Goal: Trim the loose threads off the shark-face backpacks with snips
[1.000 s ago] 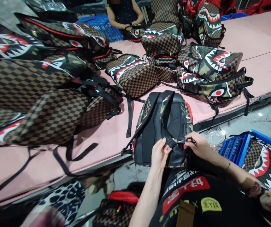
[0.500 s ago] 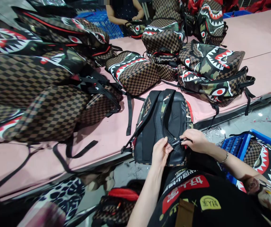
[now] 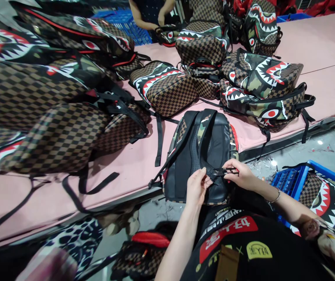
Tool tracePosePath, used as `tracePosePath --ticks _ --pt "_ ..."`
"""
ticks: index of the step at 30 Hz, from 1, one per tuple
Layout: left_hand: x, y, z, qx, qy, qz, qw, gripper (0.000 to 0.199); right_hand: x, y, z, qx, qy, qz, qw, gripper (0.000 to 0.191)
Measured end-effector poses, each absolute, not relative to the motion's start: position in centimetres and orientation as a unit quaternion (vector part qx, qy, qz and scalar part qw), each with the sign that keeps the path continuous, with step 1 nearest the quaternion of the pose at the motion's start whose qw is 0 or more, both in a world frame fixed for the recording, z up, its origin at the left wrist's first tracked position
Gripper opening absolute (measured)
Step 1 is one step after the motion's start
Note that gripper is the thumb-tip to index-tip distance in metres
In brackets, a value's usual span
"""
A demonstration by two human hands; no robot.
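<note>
A backpack (image 3: 180, 175) leans at the table's front edge, its black padded back panel and shoulder straps facing up. Low on that panel, my left hand (image 3: 197, 185) is closed in a pinch on the lower end of a black shoulder strap (image 3: 204, 150). My right hand (image 3: 240, 175) grips small black thread snips (image 3: 222, 171), with their blades pointing left towards the pinched strap. The tips lie just beside my left fingers; whether they touch the strap or a thread, I cannot tell.
Several checked backpacks with shark mouths, such as one pile (image 3: 62, 136) at left and another (image 3: 268, 93) at right, lie on the pink-covered table (image 3: 325, 47). A blue crate (image 3: 294, 191) holds another at lower right. Across the table, a person's hand (image 3: 162, 17) is near a bag.
The thread snips have turned from a slant to nearly level, and my right fingers have shifted on them. My left hand keeps its pinch. The person opposite has moved a hand.
</note>
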State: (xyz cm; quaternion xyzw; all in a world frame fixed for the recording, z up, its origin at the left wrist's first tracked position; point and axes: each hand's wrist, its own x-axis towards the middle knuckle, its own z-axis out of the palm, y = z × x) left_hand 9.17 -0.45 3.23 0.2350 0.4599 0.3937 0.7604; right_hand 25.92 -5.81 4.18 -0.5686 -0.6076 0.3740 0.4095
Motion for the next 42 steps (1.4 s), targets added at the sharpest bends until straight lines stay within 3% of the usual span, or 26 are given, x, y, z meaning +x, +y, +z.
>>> tracePosePath --ticks 3,8,16,23,27,28,31,35,37,40,42 --pt "9.3 -0.3 3.4 0.232 0.467 0.41 0.749 0.03 25.1 -6.4 3.9 -0.567 -0.594 0.397 0.41 0.031" --pt "9.0 0.4 3.2 0.193 0.491 0.463 0.712 0.031 24.2 -7.0 2.1 -0.586 -0.617 0.332 0.407 0.024" --pt "8.5 0.2 1.8 0.195 0.487 0.471 0.709 0.03 23.2 -8.3 -0.1 -0.657 -0.554 0.312 0.406 0.043" --pt "8.0 -0.3 0.8 0.253 0.51 0.471 0.674 0.033 23.2 -9.0 -1.0 -0.679 -0.555 0.315 0.363 0.039" --pt "7.5 -0.6 0.8 0.275 0.519 0.463 0.664 0.03 23.2 -9.6 -0.2 -0.639 -0.603 0.357 0.317 0.008" --pt "7.4 -0.9 0.8 0.288 0.52 0.463 0.657 0.029 23.1 -9.8 0.3 -0.614 -0.605 0.392 0.322 0.012" --pt "7.0 -2.5 0.9 0.454 0.521 0.498 0.523 0.031 23.0 -9.6 2.1 -0.56 -0.504 0.526 0.396 0.028" --pt "6.8 -5.2 1.0 0.78 0.372 0.47 0.181 0.036 22.5 -7.9 4.2 -0.517 -0.3 0.647 0.473 0.037" --pt "6.8 -6.0 1.6 0.847 0.277 0.434 0.131 0.03 21.8 -6.9 4.3 -0.489 -0.275 0.682 0.469 0.038" --pt "6.2 -6.0 4.1 0.831 0.247 0.43 0.253 0.028 20.7 -5.9 3.2 -0.487 -0.284 0.688 0.458 0.037" --pt "4.8 -5.3 6.7 0.719 0.303 0.509 0.364 0.025 20.3 -5.8 2.1 -0.54 -0.295 0.629 0.476 0.037"
